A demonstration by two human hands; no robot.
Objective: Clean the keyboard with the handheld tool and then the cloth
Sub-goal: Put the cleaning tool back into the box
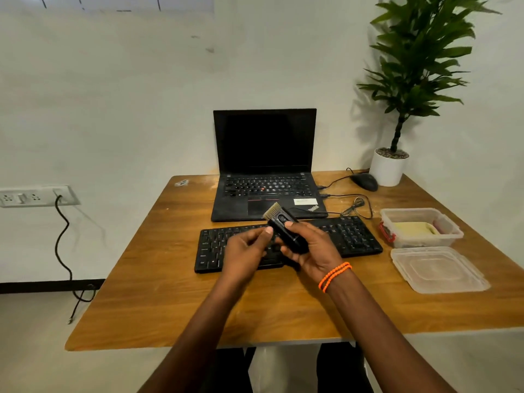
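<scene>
Both hands up over the keyboard [351, 236]: right hand [310, 252] wraps the brush [285, 229] body, thumb on its slider, left hand [245, 248] pinches its side, likely readying the upturned bristles, while the cloth [415, 228] waits in its box [453, 232] beyond, laptop [265, 165] behind.

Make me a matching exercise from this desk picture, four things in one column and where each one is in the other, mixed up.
Things:
1. brush tool
2. mouse
3. yellow cloth
4. loose lid

Places:
A. inside the open plastic box
B. held in both hands above the keyboard
C. flat on the table, nearest the person on the right
D. beside the white plant pot

Pairs: 1-B, 2-D, 3-A, 4-C
</scene>
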